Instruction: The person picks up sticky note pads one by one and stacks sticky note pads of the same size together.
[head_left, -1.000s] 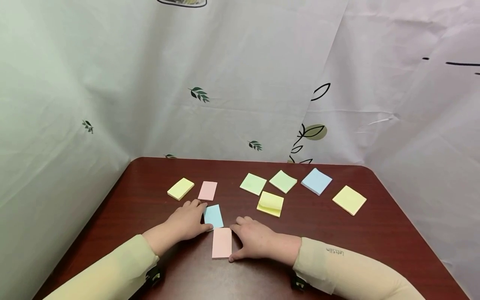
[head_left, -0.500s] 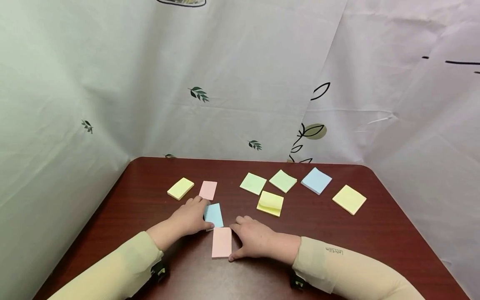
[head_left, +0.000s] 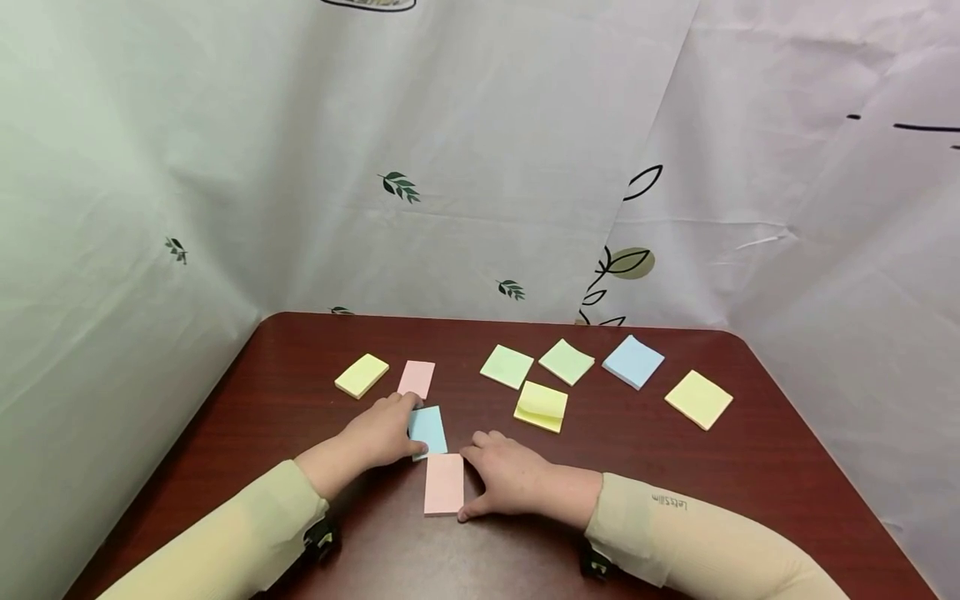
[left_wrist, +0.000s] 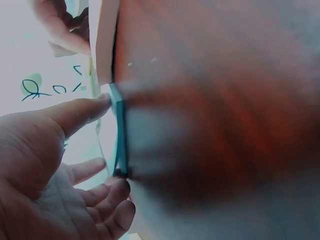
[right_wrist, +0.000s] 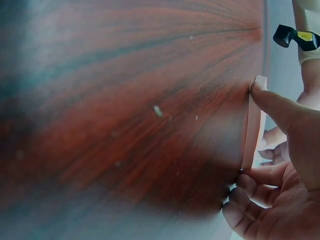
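Near the front middle of the table, my left hand (head_left: 381, 432) pinches a small light-blue sticky note pad (head_left: 429, 432) from its left side. In the left wrist view, the thumb is at one end of that blue pad (left_wrist: 121, 132) and the fingertips at the other. My right hand (head_left: 512, 477) pinches a pink sticky note pad (head_left: 445, 486) along its right edge, thumb at the near corner and fingers at the far one. The right wrist view shows the side of this pink pad (right_wrist: 253, 132) between thumb and index finger. The two pads meet at the blue one's near edge.
Beyond the left fingers lie a second pink pad (head_left: 417, 379) and a yellow pad (head_left: 362, 376). Farther right are two green pads (head_left: 507, 367), a yellow pad with a lifted sheet (head_left: 542, 407), a larger blue pad (head_left: 633, 362) and another yellow pad (head_left: 698, 400). Patterned cloth surrounds the table.
My left hand has shifted slightly forward and right, its fingers now overlapping the near end of the far pink pad in view. The right hand and its pink pad stay put.
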